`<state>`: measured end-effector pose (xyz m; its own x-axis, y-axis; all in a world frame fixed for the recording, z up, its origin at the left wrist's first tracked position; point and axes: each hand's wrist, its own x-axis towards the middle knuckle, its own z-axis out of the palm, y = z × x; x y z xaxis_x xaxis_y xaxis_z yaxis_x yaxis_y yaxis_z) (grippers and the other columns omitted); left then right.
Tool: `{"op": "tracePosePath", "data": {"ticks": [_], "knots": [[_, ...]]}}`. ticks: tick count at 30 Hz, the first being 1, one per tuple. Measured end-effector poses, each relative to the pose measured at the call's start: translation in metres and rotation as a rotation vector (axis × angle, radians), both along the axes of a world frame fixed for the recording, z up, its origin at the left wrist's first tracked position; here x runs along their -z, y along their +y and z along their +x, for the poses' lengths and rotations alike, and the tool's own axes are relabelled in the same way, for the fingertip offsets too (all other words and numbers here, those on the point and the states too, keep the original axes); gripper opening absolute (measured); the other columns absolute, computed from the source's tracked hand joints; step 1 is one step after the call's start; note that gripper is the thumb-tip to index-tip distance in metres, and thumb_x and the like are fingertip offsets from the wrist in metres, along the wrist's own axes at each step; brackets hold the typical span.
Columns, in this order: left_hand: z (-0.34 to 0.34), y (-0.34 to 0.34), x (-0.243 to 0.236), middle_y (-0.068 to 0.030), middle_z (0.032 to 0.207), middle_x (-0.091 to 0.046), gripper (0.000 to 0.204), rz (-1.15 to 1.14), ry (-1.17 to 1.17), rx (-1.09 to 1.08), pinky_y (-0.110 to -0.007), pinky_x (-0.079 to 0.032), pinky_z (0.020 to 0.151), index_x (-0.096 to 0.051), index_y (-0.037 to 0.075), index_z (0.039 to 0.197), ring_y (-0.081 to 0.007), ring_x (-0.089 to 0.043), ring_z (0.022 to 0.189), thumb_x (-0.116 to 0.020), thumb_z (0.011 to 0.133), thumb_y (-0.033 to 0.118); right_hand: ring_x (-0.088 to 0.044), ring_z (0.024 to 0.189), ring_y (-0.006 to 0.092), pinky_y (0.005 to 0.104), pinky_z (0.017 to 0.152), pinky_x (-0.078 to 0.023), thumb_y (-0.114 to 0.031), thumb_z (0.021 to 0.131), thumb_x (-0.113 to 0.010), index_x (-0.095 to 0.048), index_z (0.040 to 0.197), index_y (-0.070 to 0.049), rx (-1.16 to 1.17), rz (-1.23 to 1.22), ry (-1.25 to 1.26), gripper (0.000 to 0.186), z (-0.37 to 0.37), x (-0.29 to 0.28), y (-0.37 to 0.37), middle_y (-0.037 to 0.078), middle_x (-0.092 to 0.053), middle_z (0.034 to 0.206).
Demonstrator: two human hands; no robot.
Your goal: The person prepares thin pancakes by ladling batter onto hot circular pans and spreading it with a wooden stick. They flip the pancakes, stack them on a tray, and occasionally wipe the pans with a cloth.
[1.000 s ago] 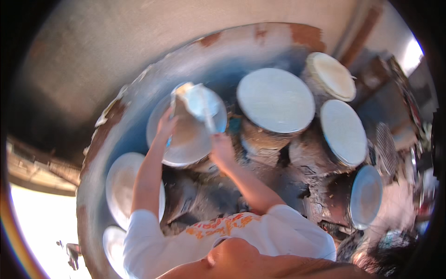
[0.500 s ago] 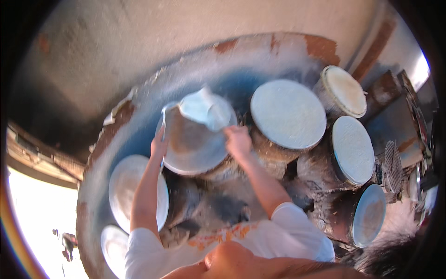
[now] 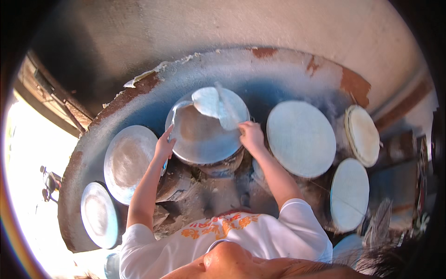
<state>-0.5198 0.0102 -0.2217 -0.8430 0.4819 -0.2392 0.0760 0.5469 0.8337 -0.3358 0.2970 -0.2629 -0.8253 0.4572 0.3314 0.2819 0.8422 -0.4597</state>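
Note:
A round metal griddle [image 3: 204, 146] stands in front of me, its middle browned. A pool of white batter [image 3: 206, 101] lies across its far side. My right hand [image 3: 252, 136] is closed at the right rim around the handle of a thin, blurred batter spreader [image 3: 227, 103], which reaches over the batter. At the left rim, my left hand [image 3: 164, 145] is closed on a pale, long-handled tool [image 3: 174, 112] that looks like a ladle; its far end bends in toward the batter and cannot be clearly made out.
To the left stand two bare griddles [image 3: 129, 162] [image 3: 98, 216]. White-coated griddles [image 3: 301, 138] [image 3: 350, 195] and a lidded round container [image 3: 364, 136] stand on the right. A curved, flaking wall [image 3: 278, 63] rims the far side. A wire rack [image 3: 378, 223] is at the lower right.
The view has swung, so the griddles sit differently in it. Both hands keep hold of their tools at the same griddle, and the batter still lies on its far side.

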Motion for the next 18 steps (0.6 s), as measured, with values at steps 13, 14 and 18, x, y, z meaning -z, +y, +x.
{"op": "tracePosePath", "data": {"ticks": [13, 14, 18], "knots": [[0.124, -0.024, -0.035, -0.0007, 0.052, -0.045, 0.057, 0.007, -0.055, -0.326, -0.026, -0.035, 0.034, -0.039, 0.024, 0.14, -0.0096, -0.039, 0.036, -0.055, 0.088, 0.008, -0.058, 0.09, 0.033, 0.0384, 0.082, -0.046, -0.001, 0.065, -0.06, -0.069, 0.091, -0.007, -0.696, -0.24, 0.034, 0.029, -0.039, -0.032, 0.038, 0.01, -0.064, 0.099], [0.131, -0.024, -0.033, -0.0007, 0.052, -0.045, 0.057, 0.01, -0.05, -0.328, -0.026, -0.034, 0.034, -0.04, 0.024, 0.14, -0.0094, -0.038, 0.036, -0.055, 0.088, 0.008, -0.058, 0.09, 0.0326, 0.0377, 0.081, -0.046, -0.003, 0.063, -0.06, -0.069, 0.093, -0.008, -0.671, -0.219, 0.029, 0.031, -0.03, -0.046, 0.055, 0.01, -0.064, 0.099], [0.132, 0.016, -0.019, -0.0015, 0.057, -0.049, 0.057, 0.047, -0.039, -0.27, -0.028, -0.035, 0.037, -0.042, 0.026, 0.139, -0.0091, -0.039, 0.039, -0.056, 0.087, 0.007, -0.057, 0.095, 0.0303, 0.0394, 0.083, -0.046, -0.006, 0.061, -0.062, -0.068, 0.098, -0.009, -0.489, -0.077, -0.025, 0.037, -0.07, -0.01, 0.113, 0.008, -0.064, 0.102]]}}
